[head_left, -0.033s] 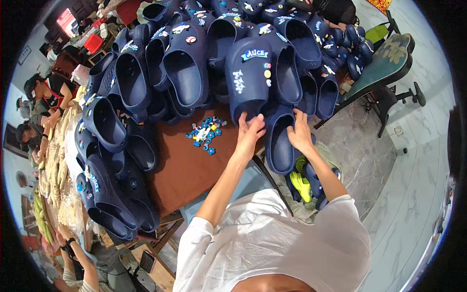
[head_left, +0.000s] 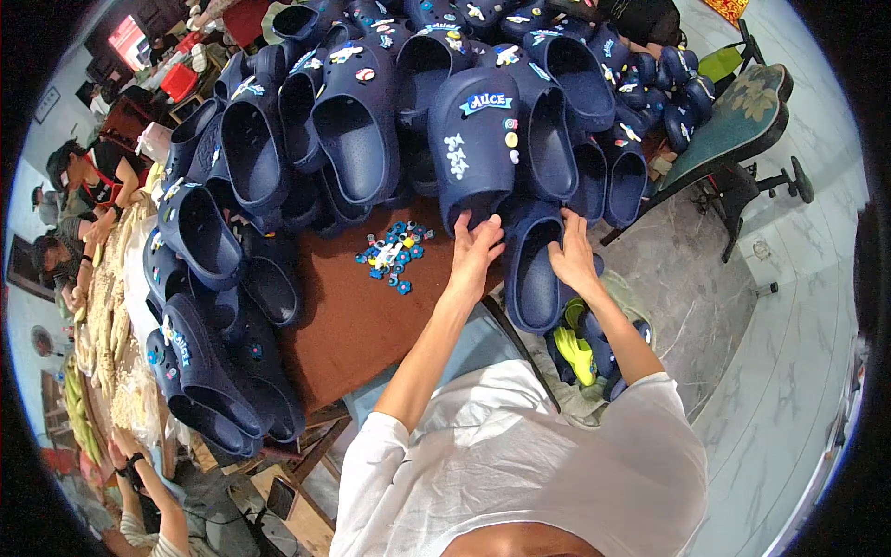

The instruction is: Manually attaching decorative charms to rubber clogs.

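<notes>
Clogs in navy crowd the brown tabletop before you, and the fingers of your left hand, held apart, reach the lower end of a decorated clog, though I cannot tell whether they pinch it. Your right hand bends over the right rim of an upturned-opening clog just beside, its grip unclear; small charms lie heaped left of your left hand.

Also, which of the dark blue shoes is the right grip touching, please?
The shoe with its opening toward the camera, between the left grip and the right grip; only this one has the right grip at its rim.
</notes>
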The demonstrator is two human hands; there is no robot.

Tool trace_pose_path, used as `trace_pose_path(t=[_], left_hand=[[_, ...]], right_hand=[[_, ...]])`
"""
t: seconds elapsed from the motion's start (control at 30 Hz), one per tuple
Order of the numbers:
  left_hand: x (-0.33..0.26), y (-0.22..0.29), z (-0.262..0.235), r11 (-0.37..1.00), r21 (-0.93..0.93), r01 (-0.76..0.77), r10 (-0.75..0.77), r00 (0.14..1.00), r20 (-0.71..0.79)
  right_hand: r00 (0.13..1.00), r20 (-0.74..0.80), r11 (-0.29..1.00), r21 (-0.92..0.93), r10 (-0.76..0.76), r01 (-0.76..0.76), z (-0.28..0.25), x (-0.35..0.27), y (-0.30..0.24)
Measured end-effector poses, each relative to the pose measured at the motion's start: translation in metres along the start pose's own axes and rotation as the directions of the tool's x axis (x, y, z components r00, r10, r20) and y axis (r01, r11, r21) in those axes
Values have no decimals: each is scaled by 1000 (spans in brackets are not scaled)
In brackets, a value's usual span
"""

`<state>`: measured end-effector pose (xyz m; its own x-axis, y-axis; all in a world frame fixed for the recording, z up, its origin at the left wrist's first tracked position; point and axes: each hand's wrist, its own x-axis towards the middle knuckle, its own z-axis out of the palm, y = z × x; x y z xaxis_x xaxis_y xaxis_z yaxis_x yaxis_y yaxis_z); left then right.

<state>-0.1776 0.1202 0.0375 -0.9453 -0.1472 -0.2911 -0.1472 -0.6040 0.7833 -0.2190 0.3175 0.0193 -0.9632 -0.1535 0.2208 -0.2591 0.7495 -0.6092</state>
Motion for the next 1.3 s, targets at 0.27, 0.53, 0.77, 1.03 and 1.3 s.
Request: trace_pose_path(t=[0.27, 0.53, 0.77, 1.03, 1.3], left_hand=[[-12, -51, -24, 511, 712, -481, 358, 873, 332], [-17, -64, -22, 404, 830, -385, 396, 891, 220], [-13, -73, -43, 430, 829, -358, 392, 901, 186], [14, -76, -58, 604, 661, -444, 375, 891, 257], [-2, -42, -57, 719, 613, -327, 201, 942, 268]], right_hand=[[999, 32, 968, 250, -22, 13, 10, -3, 13], [939, -269, 841, 539, 216, -39, 6, 15, 17], [374, -438, 575, 644, 818, -504, -26, 110, 84], [786, 400, 88, 865, 471, -493, 8, 110, 173], [652, -643, 821, 569, 403, 54, 11, 90, 155]])
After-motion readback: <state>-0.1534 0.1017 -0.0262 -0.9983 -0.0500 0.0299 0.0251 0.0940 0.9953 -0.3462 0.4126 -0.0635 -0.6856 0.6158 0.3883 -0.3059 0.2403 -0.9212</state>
